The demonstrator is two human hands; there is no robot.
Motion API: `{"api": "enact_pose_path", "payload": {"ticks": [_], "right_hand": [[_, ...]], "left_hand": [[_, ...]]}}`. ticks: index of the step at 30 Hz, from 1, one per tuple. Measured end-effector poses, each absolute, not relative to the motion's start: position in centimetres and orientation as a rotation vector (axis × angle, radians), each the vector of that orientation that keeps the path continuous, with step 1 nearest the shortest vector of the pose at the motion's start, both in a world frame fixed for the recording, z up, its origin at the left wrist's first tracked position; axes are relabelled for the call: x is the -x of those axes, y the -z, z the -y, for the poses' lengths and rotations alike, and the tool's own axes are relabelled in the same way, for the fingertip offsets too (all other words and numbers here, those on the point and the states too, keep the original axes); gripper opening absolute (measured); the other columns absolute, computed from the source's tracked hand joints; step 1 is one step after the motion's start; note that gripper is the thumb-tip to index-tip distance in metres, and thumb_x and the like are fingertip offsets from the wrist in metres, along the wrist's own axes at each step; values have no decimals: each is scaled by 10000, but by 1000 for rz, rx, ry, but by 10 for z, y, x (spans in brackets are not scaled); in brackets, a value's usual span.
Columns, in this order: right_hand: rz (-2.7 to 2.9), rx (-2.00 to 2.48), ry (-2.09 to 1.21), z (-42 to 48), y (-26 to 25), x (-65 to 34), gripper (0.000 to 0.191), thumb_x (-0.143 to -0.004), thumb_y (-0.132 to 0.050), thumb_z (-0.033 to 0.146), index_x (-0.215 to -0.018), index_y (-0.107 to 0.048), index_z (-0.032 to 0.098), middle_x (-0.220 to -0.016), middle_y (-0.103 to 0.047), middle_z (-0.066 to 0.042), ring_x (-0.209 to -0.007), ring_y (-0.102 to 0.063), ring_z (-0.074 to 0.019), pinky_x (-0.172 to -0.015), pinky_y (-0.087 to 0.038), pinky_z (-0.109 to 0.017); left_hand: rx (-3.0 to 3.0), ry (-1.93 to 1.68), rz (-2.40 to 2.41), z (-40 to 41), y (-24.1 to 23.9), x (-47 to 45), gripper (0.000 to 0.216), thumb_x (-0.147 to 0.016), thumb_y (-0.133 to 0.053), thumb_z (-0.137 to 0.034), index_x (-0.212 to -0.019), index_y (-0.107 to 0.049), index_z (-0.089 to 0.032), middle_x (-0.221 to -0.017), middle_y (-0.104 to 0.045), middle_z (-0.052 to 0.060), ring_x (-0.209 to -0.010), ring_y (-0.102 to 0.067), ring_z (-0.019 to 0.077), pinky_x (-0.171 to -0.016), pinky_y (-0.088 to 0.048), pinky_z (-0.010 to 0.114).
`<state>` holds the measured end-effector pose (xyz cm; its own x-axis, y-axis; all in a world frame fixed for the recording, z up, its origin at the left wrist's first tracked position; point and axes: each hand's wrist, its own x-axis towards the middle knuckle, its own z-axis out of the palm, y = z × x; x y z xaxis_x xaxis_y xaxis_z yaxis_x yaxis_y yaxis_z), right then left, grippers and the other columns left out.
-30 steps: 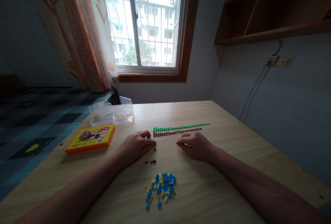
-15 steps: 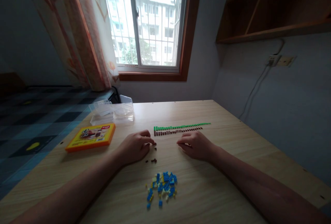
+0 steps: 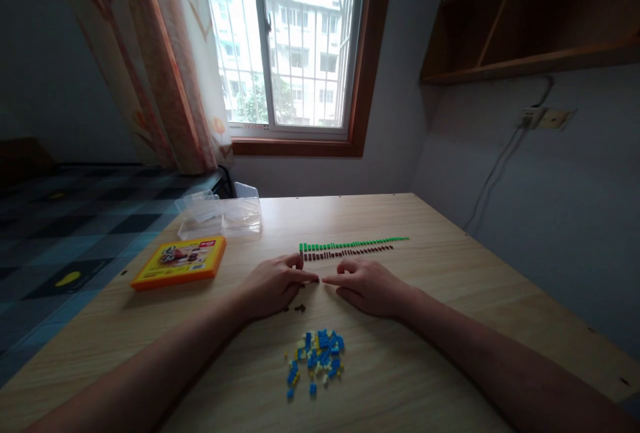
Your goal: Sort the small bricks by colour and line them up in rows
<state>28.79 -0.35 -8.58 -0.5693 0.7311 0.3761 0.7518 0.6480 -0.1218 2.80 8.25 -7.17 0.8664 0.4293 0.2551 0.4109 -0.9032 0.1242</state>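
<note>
One dark brick (image 3: 317, 280), seven o'clock of the brown row (image 3: 342, 253), meets the left hand (image 3: 273, 284), grip unclear from here, and the right hand (image 3: 373, 286), fingers parted, slipping toward twelve could scatter that row.

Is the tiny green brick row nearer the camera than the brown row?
No, the tiny brown brick row lies nearer than the green brick row.

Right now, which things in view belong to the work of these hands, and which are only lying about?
Likely in the work:
left hand, at a small dark piece
right hand
green row
brown row
loose brown pieces
blue and yellow pile

Likely just lying about:
orange box
clear plastic containers
</note>
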Motion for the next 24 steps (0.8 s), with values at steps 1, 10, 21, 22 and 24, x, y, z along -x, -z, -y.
{"api": "enact_pose_path", "payload": {"ticks": [1, 10, 21, 22, 24], "right_hand": [[2475, 1169, 70, 4, 86, -287, 350, -976, -526, 254, -1301, -647, 298, -1024, -665, -58, -882, -610, -173, -782, -441, -271], [2431, 1154, 123, 1, 86, -281, 249, -970, -548, 253, -1142, -725, 287, -925, -668, -33, -772, -598, -135, -703, -415, -233], [2312, 1415, -349, -6, 77, -344, 145, -806, -671, 148, -844, -786, 229, -844, -736, -9, -763, -647, -144, -707, -446, -229], [2317, 1430, -377, -7, 75, -352, 145, -792, -680, 150, -840, -788, 233, -811, -737, -1, -750, -646, -144, -683, -441, -224], [2315, 1477, -425, -8, 71, -367, 125, -776, -695, 179, -828, -792, 238, -761, -738, 12, -708, -645, -140, -633, -429, -217]], "left_hand": [[-2961, -442, -679, -82, 72, -28, 439, -870, -499, -140, -1157, -736, -371, -997, -650, 27, -865, -662, 166, -783, -512, 263], [-2868, -621, -752, -82, 73, -29, 367, -862, -459, -144, -1075, -744, -234, -1015, -693, 49, -727, -656, 137, -709, -520, 241], [-2810, -679, -786, -87, 72, -20, 336, -897, -436, -176, -1015, -746, -223, -984, -711, 45, -655, -635, 108, -617, -488, 203], [-2808, -676, -785, -86, 72, -20, 335, -894, -436, -176, -1012, -747, -223, -982, -712, 44, -646, -631, 106, -616, -487, 202], [-2804, -669, -784, -86, 72, -20, 334, -890, -438, -176, -1006, -748, -225, -978, -714, 42, -635, -626, 102, -618, -488, 199]]}}
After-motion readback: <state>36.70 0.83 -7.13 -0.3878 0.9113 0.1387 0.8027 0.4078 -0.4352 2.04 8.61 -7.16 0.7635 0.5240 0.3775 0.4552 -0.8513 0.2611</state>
